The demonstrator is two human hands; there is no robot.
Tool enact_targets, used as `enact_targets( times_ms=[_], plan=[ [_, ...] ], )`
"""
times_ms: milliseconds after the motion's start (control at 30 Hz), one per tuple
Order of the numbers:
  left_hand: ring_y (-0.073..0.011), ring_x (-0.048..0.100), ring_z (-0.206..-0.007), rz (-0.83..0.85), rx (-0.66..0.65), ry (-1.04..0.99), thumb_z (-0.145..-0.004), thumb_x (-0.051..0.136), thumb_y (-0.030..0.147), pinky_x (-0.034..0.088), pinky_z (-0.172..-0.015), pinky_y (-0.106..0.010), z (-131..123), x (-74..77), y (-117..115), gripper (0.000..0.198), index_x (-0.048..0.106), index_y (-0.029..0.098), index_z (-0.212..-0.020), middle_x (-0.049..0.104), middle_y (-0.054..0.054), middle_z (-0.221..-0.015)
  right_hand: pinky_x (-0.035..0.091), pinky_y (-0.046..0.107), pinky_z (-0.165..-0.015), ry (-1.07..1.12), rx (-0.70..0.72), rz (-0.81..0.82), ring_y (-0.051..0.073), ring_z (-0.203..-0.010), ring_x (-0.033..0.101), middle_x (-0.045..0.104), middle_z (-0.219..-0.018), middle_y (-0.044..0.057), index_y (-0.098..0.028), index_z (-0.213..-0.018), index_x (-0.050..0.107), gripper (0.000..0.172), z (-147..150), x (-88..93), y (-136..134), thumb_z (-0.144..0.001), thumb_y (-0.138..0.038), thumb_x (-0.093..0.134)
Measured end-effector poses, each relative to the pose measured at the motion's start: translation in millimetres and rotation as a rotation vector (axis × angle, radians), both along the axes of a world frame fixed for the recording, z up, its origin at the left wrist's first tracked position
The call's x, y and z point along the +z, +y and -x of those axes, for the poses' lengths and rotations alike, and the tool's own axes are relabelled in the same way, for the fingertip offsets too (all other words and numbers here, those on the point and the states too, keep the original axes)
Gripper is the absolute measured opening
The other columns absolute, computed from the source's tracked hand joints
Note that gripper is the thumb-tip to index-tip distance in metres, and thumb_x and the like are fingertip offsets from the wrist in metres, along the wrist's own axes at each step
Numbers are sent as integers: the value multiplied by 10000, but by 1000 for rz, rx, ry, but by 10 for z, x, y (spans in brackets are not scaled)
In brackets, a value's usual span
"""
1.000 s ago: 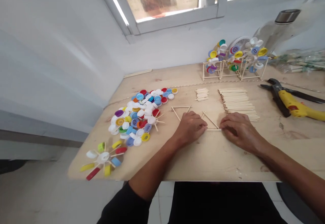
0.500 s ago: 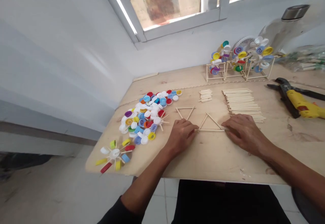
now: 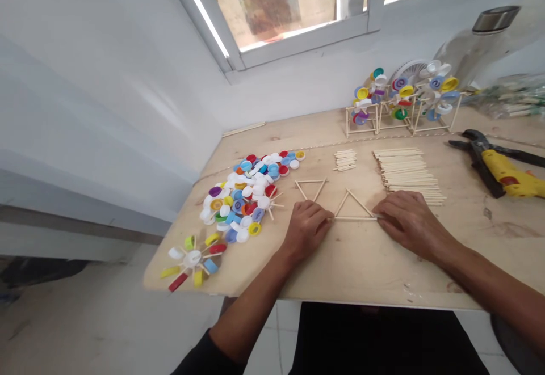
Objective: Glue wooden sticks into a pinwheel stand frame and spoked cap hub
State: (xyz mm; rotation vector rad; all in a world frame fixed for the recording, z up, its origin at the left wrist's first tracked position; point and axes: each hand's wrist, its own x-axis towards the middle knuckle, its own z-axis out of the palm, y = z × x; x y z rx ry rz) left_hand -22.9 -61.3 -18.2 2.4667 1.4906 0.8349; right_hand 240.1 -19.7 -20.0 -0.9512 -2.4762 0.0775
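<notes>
A triangle of thin wooden sticks (image 3: 355,218) lies flat on the wooden table. At its left corner my left hand (image 3: 308,225) is closed, fingertips pinching the end of the bottom stick. My right hand (image 3: 409,223) pinches the opposite corner in the same way. Just beyond my left hand lies a second stick triangle (image 3: 311,181), its point toward me and partly covered by the hand. A row of loose wooden sticks (image 3: 404,171) sits right behind my right hand, with a small pile of shorter sticks (image 3: 344,160) to its left.
Many coloured bottle caps (image 3: 247,193) are heaped on the left. A cap-and-stick wheel (image 3: 192,258) lies near the left table edge. Cap windmills on stick frames (image 3: 400,105) stand at the back. On the right are a yellow glue gun (image 3: 508,176) and black-jawed pliers (image 3: 472,139).
Both hands stay at the triangle's corners. The left hand and the triangle have shifted very slightly to the right.
</notes>
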Motion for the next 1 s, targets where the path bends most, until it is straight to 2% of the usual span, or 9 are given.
enact_targets(
  times_ms=[367, 733, 1000],
  plan=[
    [-176, 564, -828, 9, 12, 1, -862, 524, 208, 383, -767, -346, 4, 1, 12, 153, 653, 197, -782, 664, -33, -783, 328, 366, -799, -3, 14, 35, 195, -878, 565, 662, -925, 34, -223, -887, 608, 140, 24, 29, -6, -828, -145, 508],
    [-173, 561, -817, -4, 6, -9, -863, 530, 214, 388, -765, -344, 9, -22, 10, 149, 664, 189, -802, 665, -37, -790, 329, 362, -793, -14, 30, 13, 192, -871, 567, 663, -931, 37, -225, -884, 606, 128, 23, 10, 8, -835, -161, 505],
    [-174, 578, -815, 3, 12, -30, -864, 532, 220, 401, -754, -346, 24, -22, 7, 150, 674, 192, -826, 677, -42, -803, 340, 380, -823, 9, -17, 47, 212, -932, 564, 658, -968, 47, -223, -885, 615, 141, 24, 70, -58, -847, -167, 492]
  ],
)
